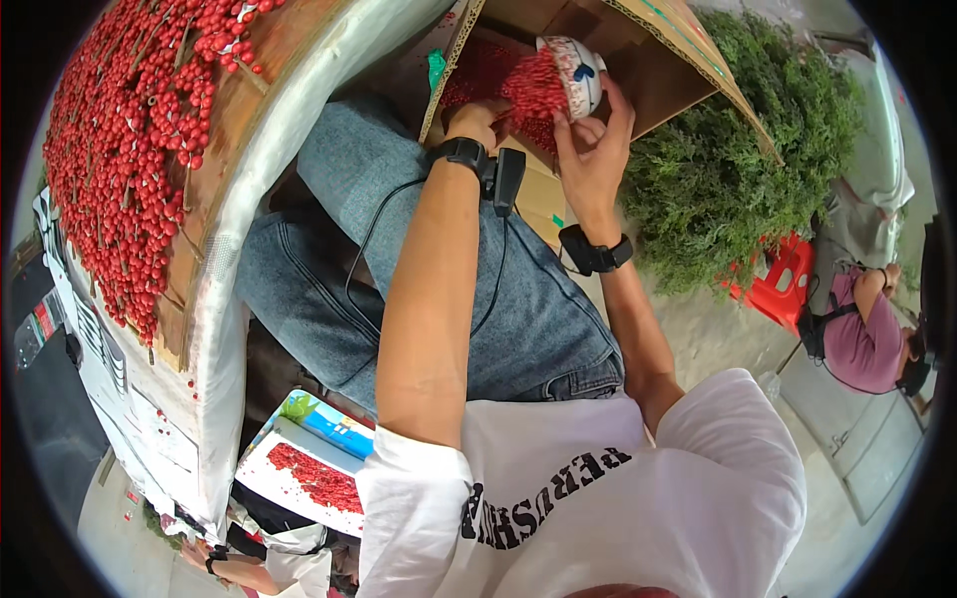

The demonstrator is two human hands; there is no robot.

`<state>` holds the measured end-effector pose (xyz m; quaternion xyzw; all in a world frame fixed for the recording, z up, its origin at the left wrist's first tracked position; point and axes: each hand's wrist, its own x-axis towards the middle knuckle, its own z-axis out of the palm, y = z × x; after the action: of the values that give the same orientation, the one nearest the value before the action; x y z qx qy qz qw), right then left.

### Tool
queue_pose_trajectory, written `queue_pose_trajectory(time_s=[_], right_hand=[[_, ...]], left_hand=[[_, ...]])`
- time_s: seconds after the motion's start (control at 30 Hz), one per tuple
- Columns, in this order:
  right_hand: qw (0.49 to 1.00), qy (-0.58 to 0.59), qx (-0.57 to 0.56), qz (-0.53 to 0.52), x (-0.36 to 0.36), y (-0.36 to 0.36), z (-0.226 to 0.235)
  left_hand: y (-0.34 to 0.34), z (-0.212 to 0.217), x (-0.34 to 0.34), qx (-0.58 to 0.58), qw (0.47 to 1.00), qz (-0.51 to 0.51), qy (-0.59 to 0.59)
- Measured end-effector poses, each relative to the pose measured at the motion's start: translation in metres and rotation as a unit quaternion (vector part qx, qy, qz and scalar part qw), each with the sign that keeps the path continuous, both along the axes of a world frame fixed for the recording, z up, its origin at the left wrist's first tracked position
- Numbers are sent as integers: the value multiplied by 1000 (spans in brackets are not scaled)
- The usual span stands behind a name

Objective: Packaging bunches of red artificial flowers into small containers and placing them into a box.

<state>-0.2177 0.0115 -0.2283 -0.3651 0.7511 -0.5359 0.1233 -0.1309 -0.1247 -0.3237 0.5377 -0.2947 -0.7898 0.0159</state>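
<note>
My right hand (600, 132) grips a white bowl (582, 80) with a blue pattern, thumb and fingers at its rim and side. The bowl is tipped on its side inside an open cardboard box (658, 85), its mouth turned left. Small red berries (535, 88) are heaped at the bowl's mouth, and more lie in the box below. My left hand (477, 122) is at the box's near left side, just left of the berries. Its fingers are curled; their tips and whatever they may hold are hidden.
Stems of red berries (125, 169) cover a table at the left. Beside my left elbow, more berries lie on a white surface (289, 488). Right of the box stand bushy green branches (738, 159) and a red plastic stool (783, 284). Another person (867, 334) is at the far right.
</note>
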Motion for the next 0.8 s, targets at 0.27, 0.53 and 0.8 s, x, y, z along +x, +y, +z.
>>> queue_pose_trajectory(time_s=[0.27, 0.53, 0.8], right_hand=[[996, -23, -4, -85, -33, -11, -77], [922, 49, 370, -103, -58, -24, -198], [941, 120, 314, 34, -68, -40, -223]], left_hand=[[-1, -13, 0, 73, 995, 59, 40], [4, -2, -12, 94, 982, 166, -6], [6, -2, -17, 41, 984, 160, -58]])
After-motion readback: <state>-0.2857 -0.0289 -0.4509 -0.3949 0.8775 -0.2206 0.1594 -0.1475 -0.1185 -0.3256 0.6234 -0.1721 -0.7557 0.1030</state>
